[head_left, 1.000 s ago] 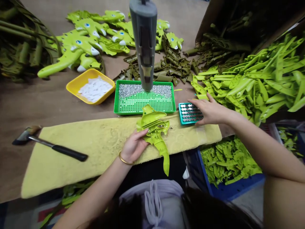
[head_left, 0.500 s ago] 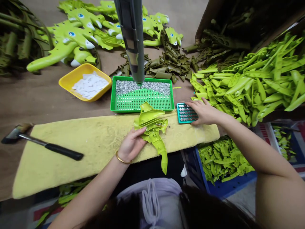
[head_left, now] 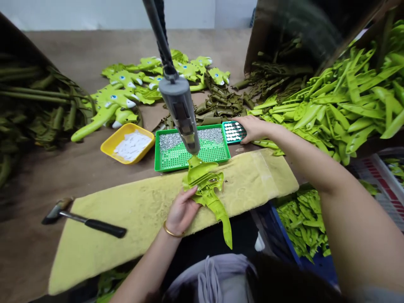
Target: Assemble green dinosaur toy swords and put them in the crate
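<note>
The hanging electric screwdriver (head_left: pixel 179 111) has come down from above the screws and now slants towards the near rim of the green perforated tray (head_left: pixel 189 165), its tip at the far end of the lime-green plastic dinosaur half-shell (head_left: pixel 205 185), touching it or just beside it. The left hand (head_left: pixel 181 210) holds that shell from its left edge, fingers curled over it, with a gold bangle (head_left: pixel 172 230) on the wrist. The shell lies on the yellow felt pad (head_left: pixel 252 176), its tail hanging over the pad's near edge. The right hand (head_left: pixel 254 128) has moved farther away, lying fairly open with its fingertips on the teal button-cell tray (head_left: pixel 233 131), which now sits beyond the green tray's far right corner. The pad extends well left of the shell, to the claw hammer (head_left: pixel 83 223) lying across its left end. Right of the teal tray rises a heap of lime-green plastic parts (head_left: pixel 347 97). On the brown table (head_left: pixel 63 181) are a yellow tray of white pieces (head_left: pixel 126 143) and, farther off, assembled green dinosaurs (head_left: pixel 123 92). A blue crate of green parts (head_left: pixel 299 219) stands near right, below the table edge.
</note>
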`<state>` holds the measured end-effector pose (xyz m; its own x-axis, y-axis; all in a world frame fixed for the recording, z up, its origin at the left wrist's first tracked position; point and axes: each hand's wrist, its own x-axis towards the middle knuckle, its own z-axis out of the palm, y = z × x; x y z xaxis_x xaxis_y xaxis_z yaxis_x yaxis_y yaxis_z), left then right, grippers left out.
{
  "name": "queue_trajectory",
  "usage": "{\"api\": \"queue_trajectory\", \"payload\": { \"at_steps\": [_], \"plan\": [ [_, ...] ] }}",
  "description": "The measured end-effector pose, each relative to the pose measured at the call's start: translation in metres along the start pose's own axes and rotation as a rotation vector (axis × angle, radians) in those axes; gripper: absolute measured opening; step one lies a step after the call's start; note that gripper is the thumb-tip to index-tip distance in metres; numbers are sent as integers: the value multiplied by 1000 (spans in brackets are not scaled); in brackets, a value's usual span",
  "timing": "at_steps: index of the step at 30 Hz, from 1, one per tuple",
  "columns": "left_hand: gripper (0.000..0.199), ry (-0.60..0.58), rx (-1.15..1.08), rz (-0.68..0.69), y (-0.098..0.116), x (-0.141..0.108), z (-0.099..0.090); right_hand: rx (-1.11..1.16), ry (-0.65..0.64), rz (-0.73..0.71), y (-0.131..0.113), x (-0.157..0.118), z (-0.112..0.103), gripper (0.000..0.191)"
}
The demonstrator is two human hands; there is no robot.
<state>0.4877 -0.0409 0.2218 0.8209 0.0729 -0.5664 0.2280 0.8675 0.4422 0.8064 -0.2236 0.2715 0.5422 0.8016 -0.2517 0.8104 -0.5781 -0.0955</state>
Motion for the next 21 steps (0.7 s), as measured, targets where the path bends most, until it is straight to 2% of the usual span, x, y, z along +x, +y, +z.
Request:
{"api": "queue_trajectory", "payload": {
  "at_steps": [4,14,19,21],
  "plan": [
    [45,2,-7,3,0,2,0,61,12,-18,1,4,8,107],
    [41,113,4,-15,2,2,10,202,60,-129,-1,-18,25,99],
    [38,126,42,-2,1,2,10,205,14,-67,3,-9,19,106],
    [37,126,57,7,1,1,7,206,55,-34,7,-12,15,97]
  ]
}}
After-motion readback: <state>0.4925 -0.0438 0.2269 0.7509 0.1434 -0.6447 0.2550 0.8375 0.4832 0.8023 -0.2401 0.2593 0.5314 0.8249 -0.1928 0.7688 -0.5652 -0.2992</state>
